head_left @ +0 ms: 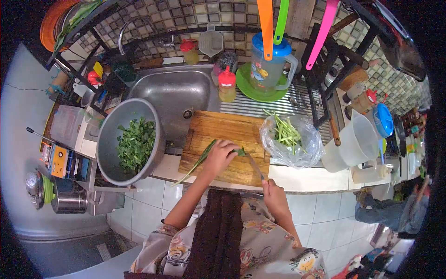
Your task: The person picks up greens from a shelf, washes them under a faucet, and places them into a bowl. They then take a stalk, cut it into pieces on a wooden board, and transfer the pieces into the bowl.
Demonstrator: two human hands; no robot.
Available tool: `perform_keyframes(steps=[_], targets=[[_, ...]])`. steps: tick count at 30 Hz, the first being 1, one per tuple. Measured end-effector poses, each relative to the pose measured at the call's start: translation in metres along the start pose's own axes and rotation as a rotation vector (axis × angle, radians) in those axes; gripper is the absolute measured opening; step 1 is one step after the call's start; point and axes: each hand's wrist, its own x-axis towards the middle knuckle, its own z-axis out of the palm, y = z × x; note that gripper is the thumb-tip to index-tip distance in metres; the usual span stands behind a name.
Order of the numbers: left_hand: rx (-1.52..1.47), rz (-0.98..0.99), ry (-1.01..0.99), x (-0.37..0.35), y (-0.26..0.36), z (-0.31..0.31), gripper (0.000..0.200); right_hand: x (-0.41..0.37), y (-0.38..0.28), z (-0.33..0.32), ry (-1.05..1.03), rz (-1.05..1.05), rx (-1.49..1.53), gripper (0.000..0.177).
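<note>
Pins stalk [200,160] to board [218,128] with left grip [224,156] pressed together, steadying it; clamps knife [254,165] in right grip [275,194], blade beside fingertips.

Our left hand [221,156] covers the middle of the long green leafy stalk [200,161], our right hand [274,195] hides the handle of the thin metal knife [254,165], and the top edge cuts off the orange plastic utensil [266,28]

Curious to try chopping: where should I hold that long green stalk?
Near its leafy end, coming from the left, probably: the stalk lies flat on the board, tail trailing left, while the knife in the right hand meets it from the right.
</note>
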Motion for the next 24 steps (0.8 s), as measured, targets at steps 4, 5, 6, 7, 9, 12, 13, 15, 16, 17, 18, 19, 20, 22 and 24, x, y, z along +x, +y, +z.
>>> perform_keyframes(steps=[4, 5, 6, 7, 9, 12, 13, 15, 16, 17, 18, 19, 20, 22, 24], targets=[[0.013, 0.008, -0.037, 0.012, -0.003, -0.002, 0.019, 0.001, 0.004, 0.001, 0.052, 0.025, 0.029, 0.034], [0.015, 0.007, -0.109, 0.012, -0.007, -0.001, 0.015, 0.001, 0.004, 0.001, 0.053, 0.026, 0.029, 0.034], [0.019, 0.004, -0.181, 0.014, -0.007, -0.003, 0.012, 0.001, 0.003, 0.001, 0.051, 0.034, 0.036, 0.034], [0.019, 0.001, -0.18, 0.014, -0.006, -0.005, 0.012, 0.0, 0.002, 0.002, 0.047, 0.04, 0.042, 0.034], [-0.01, -0.045, -0.156, 0.015, 0.001, -0.012, 0.007, -0.001, 0.0, 0.002, 0.061, 0.024, 0.038, 0.033], [-0.117, -0.166, -0.011, 0.018, 0.011, -0.04, 0.008, 0.001, -0.001, 0.001, 0.087, 0.013, 0.064, 0.032], [0.034, -0.165, 0.088, 0.019, 0.012, -0.054, 0.008, 0.002, -0.001, 0.0, 0.094, 0.017, 0.092, 0.032], [0.258, -0.204, 0.257, 0.02, 0.018, -0.093, 0.01, 0.005, -0.002, -0.002, 0.082, 0.01, 0.078, 0.032], [0.329, -0.244, 0.328, 0.02, 0.021, -0.114, 0.012, 0.007, -0.002, -0.003, 0.076, 0.006, 0.062, 0.031], [0.308, -0.308, 0.374, 0.016, 0.021, -0.134, 0.014, 0.009, -0.004, -0.004, 0.071, -0.001, 0.061, 0.031], [0.287, -0.373, 0.419, 0.01, 0.018, -0.153, 0.017, 0.01, -0.005, -0.006, 0.066, -0.007, 0.06, 0.032], [0.263, -0.38, 0.454, 0.002, 0.011, -0.172, 0.019, 0.011, -0.006, -0.006, 0.06, -0.012, 0.058, 0.032], [0.239, -0.386, 0.493, -0.007, 0.004, -0.192, 0.021, 0.013, -0.007, -0.007, 0.056, -0.022, 0.056, 0.032], [0.286, -0.56, 0.509, -0.027, -0.007, -0.227, 0.026, 0.015, -0.007, -0.007, 0.038, -0.03, 0.038, 0.033], [0.567, -0.624, 0.517, -0.05, -0.022, -0.246, 0.03, 0.018, -0.007, -0.006, 0.026, -0.051, 0.02, 0.033]])
